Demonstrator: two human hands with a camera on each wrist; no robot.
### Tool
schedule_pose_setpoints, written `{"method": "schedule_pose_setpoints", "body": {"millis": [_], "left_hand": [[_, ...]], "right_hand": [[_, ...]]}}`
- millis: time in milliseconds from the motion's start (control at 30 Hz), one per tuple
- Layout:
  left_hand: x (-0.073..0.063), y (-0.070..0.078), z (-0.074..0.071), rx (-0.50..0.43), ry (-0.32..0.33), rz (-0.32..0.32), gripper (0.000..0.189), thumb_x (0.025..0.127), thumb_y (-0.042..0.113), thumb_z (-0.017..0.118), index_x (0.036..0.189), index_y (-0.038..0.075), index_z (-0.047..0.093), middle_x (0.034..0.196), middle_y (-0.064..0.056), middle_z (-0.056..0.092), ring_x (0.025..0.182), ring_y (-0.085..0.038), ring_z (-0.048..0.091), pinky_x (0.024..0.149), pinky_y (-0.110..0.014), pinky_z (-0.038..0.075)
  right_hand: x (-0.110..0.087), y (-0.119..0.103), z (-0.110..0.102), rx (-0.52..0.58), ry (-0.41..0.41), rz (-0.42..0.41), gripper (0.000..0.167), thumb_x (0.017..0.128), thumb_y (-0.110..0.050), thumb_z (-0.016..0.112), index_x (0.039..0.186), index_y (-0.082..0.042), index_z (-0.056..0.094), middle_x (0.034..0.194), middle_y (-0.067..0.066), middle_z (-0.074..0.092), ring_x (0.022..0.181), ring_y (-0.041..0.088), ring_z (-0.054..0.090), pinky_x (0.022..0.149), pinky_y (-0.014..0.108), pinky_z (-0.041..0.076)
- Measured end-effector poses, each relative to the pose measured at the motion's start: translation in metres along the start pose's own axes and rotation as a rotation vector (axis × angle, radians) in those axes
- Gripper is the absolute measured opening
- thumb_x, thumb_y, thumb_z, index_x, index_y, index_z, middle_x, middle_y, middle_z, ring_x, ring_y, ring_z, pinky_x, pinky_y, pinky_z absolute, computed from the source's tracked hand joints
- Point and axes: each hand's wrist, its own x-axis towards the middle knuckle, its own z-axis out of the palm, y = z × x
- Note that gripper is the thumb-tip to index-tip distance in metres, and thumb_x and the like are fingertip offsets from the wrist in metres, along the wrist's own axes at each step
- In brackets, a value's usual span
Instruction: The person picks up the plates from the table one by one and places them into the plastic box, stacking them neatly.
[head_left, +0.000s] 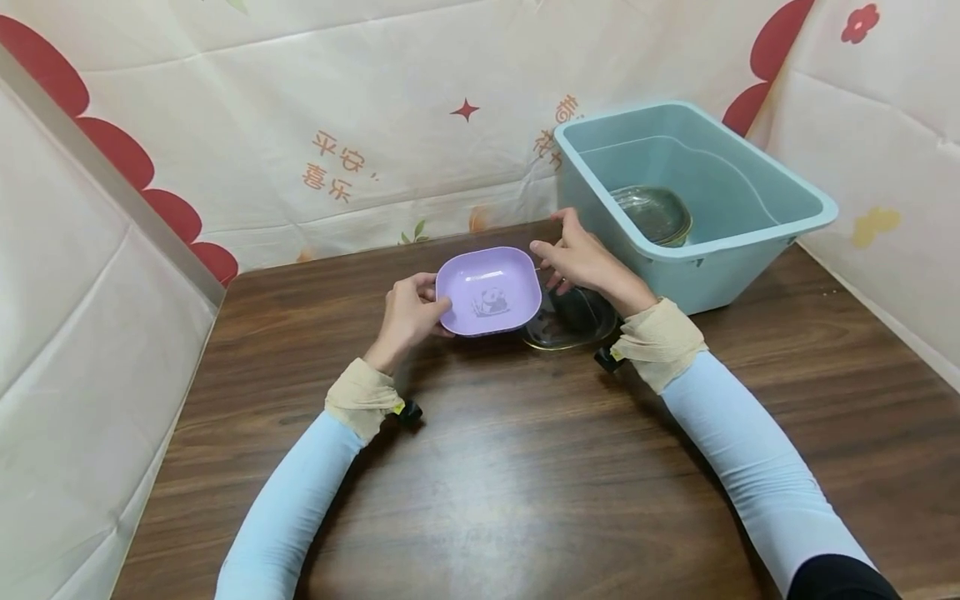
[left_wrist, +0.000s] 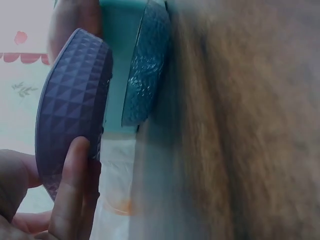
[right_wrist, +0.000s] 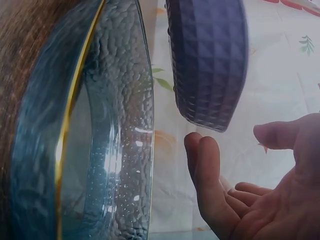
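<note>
My left hand [head_left: 412, 310] grips the left end of a purple dish [head_left: 487, 287], thumb over the rim and fingers underneath. A grey panda print marks the inside of the dish, and its outer wall [left_wrist: 75, 95] has a faceted pattern. The dish is held up above the table and tilted. Just off its right end is my right hand [head_left: 583, 258], thumb and fingers spread with nothing between them, as the right wrist view shows. Below that hand, a clear textured glass dish [right_wrist: 120, 115] with a gold rim stands on the table, partly hidden by the hand in the head view.
A light blue plastic tub [head_left: 750, 271] stands at the back right, close beside my right hand. Inside it are stacked glass dishes [head_left: 652, 215]. The brown wooden table [head_left: 480, 467] is bordered by printed cloth [head_left: 435, 167] at the back and sides.
</note>
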Motion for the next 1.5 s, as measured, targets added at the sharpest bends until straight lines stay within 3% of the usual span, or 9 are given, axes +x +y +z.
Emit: {"method": "schedule_pose_setpoints", "body": {"millis": [400,633,867,1033,1200,1367,1500], "left_hand": [[-0.009,0.016,-0.001,0.007,0.029,0.027,0.043,0.085,-0.001,0.064,0.128,-0.003,0.066,0.089,-0.018,0.073,0.054,-0.012,0.071,0.057,-0.052,0.065],[-0.008,0.017,-0.004,-0.009,0.058,0.044,0.043,0.085,-0.002,0.064,0.128,-0.004,0.066,0.089,-0.018,0.072,0.051,-0.010,0.069,0.059,-0.057,0.064],[-0.009,0.017,-0.007,-0.024,0.046,0.054,0.042,0.085,-0.001,0.063,0.127,-0.004,0.066,0.087,-0.017,0.072,0.050,-0.011,0.069,0.060,-0.060,0.063],[-0.013,0.020,-0.009,-0.021,0.054,0.059,0.043,0.084,-0.002,0.063,0.127,-0.003,0.066,0.087,-0.017,0.072,0.049,-0.010,0.068,0.062,-0.061,0.063],[-0.013,0.022,-0.009,0.008,0.057,0.077,0.046,0.084,-0.001,0.064,0.129,-0.002,0.065,0.089,-0.020,0.073,0.048,-0.010,0.068,0.061,-0.060,0.063],[-0.013,0.021,-0.009,0.043,0.054,0.083,0.045,0.083,-0.002,0.065,0.129,-0.002,0.065,0.090,-0.021,0.074,0.052,-0.009,0.069,0.059,-0.057,0.064],[-0.014,0.020,-0.009,0.016,0.042,0.074,0.048,0.083,-0.003,0.064,0.130,-0.002,0.065,0.090,-0.021,0.073,0.054,-0.012,0.070,0.060,-0.058,0.064]], "right_hand": [[-0.004,-0.009,0.003,-0.049,-0.091,-0.067,0.056,0.104,-0.027,0.059,0.150,-0.006,0.033,0.094,0.018,0.066,0.061,0.017,0.064,0.057,0.047,0.065],[-0.007,-0.010,0.006,-0.006,-0.188,-0.094,0.052,0.103,-0.017,0.058,0.147,-0.003,0.034,0.098,0.020,0.063,0.060,0.017,0.062,0.057,0.048,0.065],[-0.009,-0.008,0.009,0.122,-0.281,-0.036,0.052,0.104,-0.007,0.051,0.151,-0.007,0.028,0.110,0.025,0.060,0.065,0.018,0.067,0.054,0.042,0.065],[-0.009,-0.007,0.014,0.153,-0.296,-0.043,0.052,0.102,-0.005,0.051,0.149,-0.004,0.029,0.118,0.029,0.058,0.070,0.022,0.071,0.053,0.041,0.065],[-0.008,-0.007,0.019,0.177,-0.293,-0.059,0.053,0.100,0.002,0.049,0.148,0.001,0.028,0.127,0.031,0.048,0.078,0.026,0.069,0.055,0.048,0.066],[-0.007,-0.004,0.021,0.172,-0.288,-0.049,0.056,0.098,0.005,0.048,0.150,0.001,0.027,0.130,0.033,0.045,0.084,0.032,0.068,0.058,0.052,0.066],[-0.004,-0.002,0.022,0.179,-0.283,-0.042,0.059,0.096,0.007,0.048,0.151,-0.002,0.028,0.131,0.033,0.045,0.086,0.032,0.067,0.058,0.053,0.065]]}}
